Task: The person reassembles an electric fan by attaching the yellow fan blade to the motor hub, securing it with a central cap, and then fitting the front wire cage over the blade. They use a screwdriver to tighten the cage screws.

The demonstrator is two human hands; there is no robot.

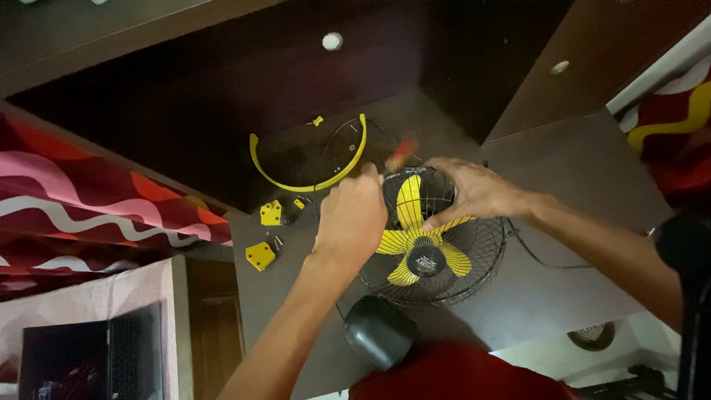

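Fan [429,248] with yellow blades, lying face-up mid-table; wire cage [481,259] probably light, springy, best gripped at rim. Left hand [352,218] clenched at 9 o'clock edge, contents hidden; right hand [474,191] spread on cage, 1 o'clock. Yellow ring [296,181], brackets [261,255] toward 10 o'clock.

I see both forearms bare, no sleeves, no rings or watch on my left hand [352,215] or right hand [474,192].
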